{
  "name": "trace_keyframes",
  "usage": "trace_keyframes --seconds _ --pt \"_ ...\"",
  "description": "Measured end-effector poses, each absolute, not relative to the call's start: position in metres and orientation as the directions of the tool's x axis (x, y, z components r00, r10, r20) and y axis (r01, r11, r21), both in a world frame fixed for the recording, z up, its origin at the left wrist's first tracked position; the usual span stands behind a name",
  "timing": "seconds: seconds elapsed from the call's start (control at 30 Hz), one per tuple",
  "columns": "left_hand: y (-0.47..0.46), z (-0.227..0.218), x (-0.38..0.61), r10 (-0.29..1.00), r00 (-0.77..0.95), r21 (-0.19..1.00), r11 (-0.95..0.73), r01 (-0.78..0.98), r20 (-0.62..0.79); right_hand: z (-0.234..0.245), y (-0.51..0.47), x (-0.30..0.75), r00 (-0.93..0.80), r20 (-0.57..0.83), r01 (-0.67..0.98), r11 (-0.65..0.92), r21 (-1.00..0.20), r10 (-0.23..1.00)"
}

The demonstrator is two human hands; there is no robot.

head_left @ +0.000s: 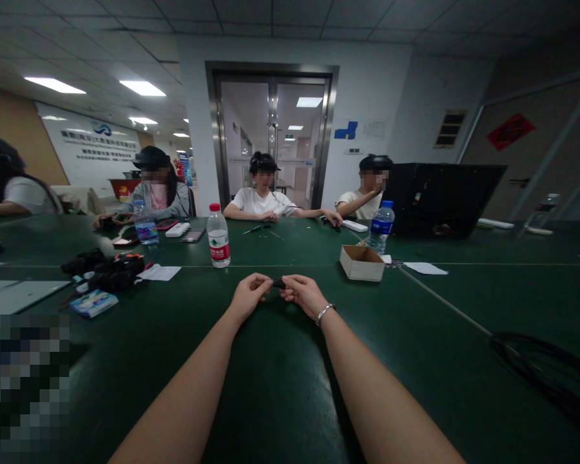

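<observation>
Left hand (249,293) and right hand (303,293) pinch small black part (279,283) together above green table (280,386); work looks mid-way, part too small to judge.

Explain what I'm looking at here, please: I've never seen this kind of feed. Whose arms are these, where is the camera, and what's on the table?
There is no machine: these are a person's two bare arms, filmed by a camera worn on their head, looking forward and down. It is the only view. The left hand and right hand meet over a dark green table and pinch a small dark object between their fingertips; it is too small to identify. The right wrist wears a bracelet. Beyond the hands stand a red-labelled water bottle and an open cardboard box. A pile of dark items lies to the left, black cables to the right. Other people sit along the table's far side.
</observation>
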State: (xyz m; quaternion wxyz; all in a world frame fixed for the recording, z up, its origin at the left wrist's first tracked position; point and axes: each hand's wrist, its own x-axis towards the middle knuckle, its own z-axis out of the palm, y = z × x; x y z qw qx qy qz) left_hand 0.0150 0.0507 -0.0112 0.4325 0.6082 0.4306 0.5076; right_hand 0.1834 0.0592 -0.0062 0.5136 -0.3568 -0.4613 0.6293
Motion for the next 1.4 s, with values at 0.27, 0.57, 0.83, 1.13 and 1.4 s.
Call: trace_keyframes --seconds 0.27,0.57,0.83,1.13,1.4 --pt "0.052 -0.012 0.015 0.955 0.105 0.952 -0.287 0.109 0.276 -0.008 0.060 0.184 -0.237 0.042 -0.298 -0.031 -0.954 0.971" --pt "0.054 -0.015 0.018 0.975 0.043 0.957 -0.223 0.187 0.219 -0.016 0.066 0.183 -0.211 0.064 -0.303 -0.003 -0.953 0.975" --pt "0.060 -0.017 0.013 0.985 0.011 0.937 -0.168 0.308 0.173 -0.015 0.064 0.184 -0.263 0.114 -0.316 0.026 -0.948 0.958" --pt "0.057 -0.011 0.014 0.988 -0.042 0.939 -0.126 0.319 0.147 -0.013 0.062 0.185 -0.317 0.153 -0.317 0.047 -0.947 0.936" --pt "0.057 -0.010 0.015 0.989 -0.087 0.931 -0.078 0.357 0.116 -0.014 0.063 0.186 -0.320 0.161 -0.291 0.064 -0.955 0.934"
